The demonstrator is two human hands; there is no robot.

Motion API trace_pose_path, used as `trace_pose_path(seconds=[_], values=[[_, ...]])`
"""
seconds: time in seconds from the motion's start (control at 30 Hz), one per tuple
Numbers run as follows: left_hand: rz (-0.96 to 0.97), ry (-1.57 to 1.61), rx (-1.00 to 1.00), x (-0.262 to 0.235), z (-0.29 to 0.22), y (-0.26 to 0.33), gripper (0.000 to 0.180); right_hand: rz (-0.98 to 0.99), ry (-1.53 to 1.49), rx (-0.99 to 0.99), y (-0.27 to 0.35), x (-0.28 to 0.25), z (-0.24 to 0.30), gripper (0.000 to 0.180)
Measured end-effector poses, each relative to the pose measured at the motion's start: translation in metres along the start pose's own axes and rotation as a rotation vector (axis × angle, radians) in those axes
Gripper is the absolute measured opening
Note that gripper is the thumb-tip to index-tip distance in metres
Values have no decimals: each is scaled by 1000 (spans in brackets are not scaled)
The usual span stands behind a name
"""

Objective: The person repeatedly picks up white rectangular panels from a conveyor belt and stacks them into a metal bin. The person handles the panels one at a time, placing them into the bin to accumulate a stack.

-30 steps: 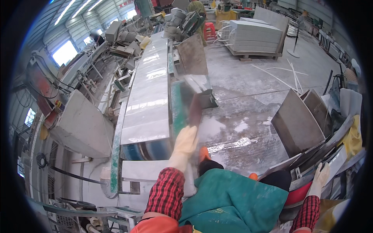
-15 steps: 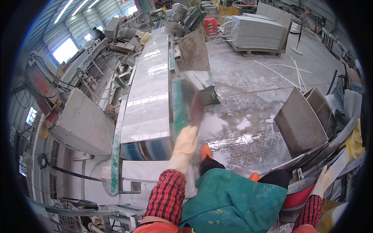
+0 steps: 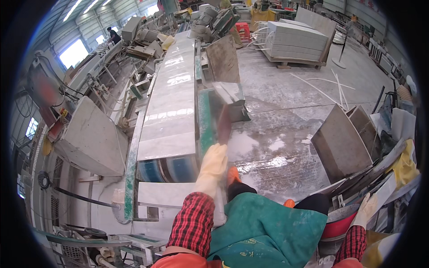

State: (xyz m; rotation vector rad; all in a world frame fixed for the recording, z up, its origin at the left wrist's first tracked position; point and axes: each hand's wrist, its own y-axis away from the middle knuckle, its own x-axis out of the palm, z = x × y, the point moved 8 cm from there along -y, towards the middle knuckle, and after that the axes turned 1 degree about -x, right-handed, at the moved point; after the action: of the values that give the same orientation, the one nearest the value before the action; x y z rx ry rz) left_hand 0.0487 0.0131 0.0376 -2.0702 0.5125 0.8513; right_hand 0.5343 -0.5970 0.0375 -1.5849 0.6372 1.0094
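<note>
The slabs look smooth, glossy (stone-like); the apron matt, faintly dusty.

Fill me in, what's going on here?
Someone in a green apron is beside a row of shiny pale slabs, with a blue roller at the near end. The gloved left hand is at the near end of a blurred reddish-brown piece; I can't tell whether it grips it. The gloved right hand is out to the side, near a red basin, its grip unclear too.
</note>
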Motion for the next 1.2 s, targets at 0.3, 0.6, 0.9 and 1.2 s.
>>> trace_pose_path(seconds=[0.3,0.6,0.9,1.2], values=[[67,-14,-37,3,4,1,29,-54,-96,-75,13,-22,23,56],[16,-4,-20,-1,1,2,26,-62,-90,-81,20,-25,29,56],[-46,-25,1,-6,0,5,24,8,-7,-61,25,-31,40,57],[-41,-6,4,-5,4,6,27,10,83,276,40,-39,33,65]])
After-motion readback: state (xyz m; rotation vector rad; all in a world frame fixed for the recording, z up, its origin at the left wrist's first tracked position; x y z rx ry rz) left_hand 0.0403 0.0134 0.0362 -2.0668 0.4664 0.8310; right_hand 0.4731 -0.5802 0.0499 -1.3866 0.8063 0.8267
